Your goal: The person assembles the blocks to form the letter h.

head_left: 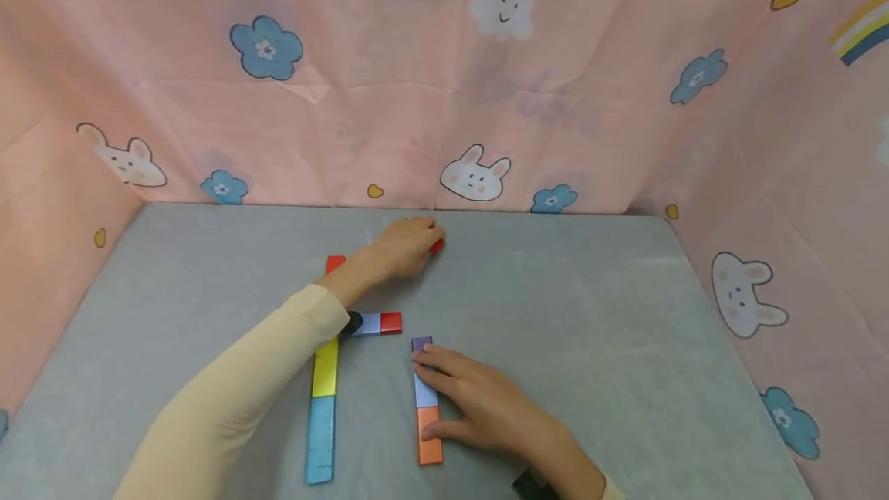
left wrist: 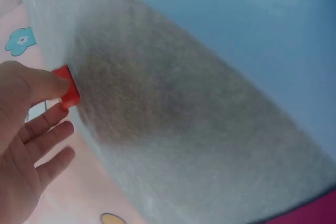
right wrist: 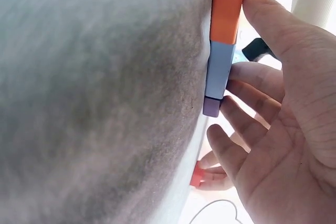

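Beyond the other blocks, toward the back of the table, my left hand point(head_left: 406, 244) pinches a small red block point(left wrist: 67, 88) between thumb and index finger. The other fingers of that hand are spread loosely in the left wrist view. My right hand point(head_left: 489, 400) rests its fingertips and thumb along a straight row of three blocks: a purple block point(head_left: 421, 342) at the far end, a light blue block point(head_left: 426, 393) in the middle and an orange block point(head_left: 430, 442) nearest me. The thumb touches the orange one, while the fingers lie by the purple and light blue ones.
To the left runs a longer column with a red block point(head_left: 336, 261), a yellow block point(head_left: 325, 370) and a blue block point(head_left: 321, 438), partly hidden by my left sleeve point(head_left: 236, 392). A short branch with another red block point(head_left: 391, 322) extends rightward. A pink printed curtain point(head_left: 389, 122) borders the grey table.
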Tool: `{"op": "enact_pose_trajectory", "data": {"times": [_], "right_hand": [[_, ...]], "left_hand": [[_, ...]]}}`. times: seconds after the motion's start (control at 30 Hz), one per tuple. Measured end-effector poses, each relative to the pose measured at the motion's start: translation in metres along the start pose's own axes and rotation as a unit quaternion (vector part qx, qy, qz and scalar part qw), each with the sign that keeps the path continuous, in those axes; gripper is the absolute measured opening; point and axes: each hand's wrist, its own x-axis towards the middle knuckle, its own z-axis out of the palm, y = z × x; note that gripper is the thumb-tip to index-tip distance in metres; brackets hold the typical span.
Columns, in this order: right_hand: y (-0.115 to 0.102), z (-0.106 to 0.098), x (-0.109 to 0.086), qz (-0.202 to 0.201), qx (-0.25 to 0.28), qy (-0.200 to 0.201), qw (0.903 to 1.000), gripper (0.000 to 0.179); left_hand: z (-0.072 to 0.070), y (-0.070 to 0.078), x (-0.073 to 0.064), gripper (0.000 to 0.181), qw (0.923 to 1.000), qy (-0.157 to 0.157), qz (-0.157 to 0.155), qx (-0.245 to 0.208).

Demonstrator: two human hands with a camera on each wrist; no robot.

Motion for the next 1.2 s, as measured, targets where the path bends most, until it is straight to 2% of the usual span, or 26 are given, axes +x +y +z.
{"op": "enact_pose_trajectory", "data": {"times": [0.17, 0.3, 0.7, 0.9, 1.2], "right_hand": [[0.0, 0.001, 0.0, -0.002, -0.002, 0.001, 1.0, 0.08], [0.001, 0.0, -0.001, -0.002, -0.003, -0.001, 1.0, 0.079], [-0.001, -0.001, 0.0, -0.002, -0.002, 0.001, 1.0, 0.08], [0.0, 0.0, 0.0, -0.002, 0.006, 0.002, 1.0, 0.08], [0.001, 0.0, 0.001, 0.0, 0.012, -0.002, 0.9999, 0.079]], "left_hand": [[-0.001, 0.004, -0.001, 0.026, 0.9998, -0.004, -0.002, 0.021], [-0.004, 0.008, -0.004, 0.022, 0.9998, -0.009, -0.004, 0.016], [-0.002, 0.012, -0.022, 0.019, 0.9996, 0.006, 0.024, 0.011], [-0.003, 0.019, -0.035, 0.02, 0.9995, -0.005, 0.029, -0.007], [-0.005, 0.028, -0.057, 0.023, 0.9968, -0.007, 0.077, -0.019]]}}
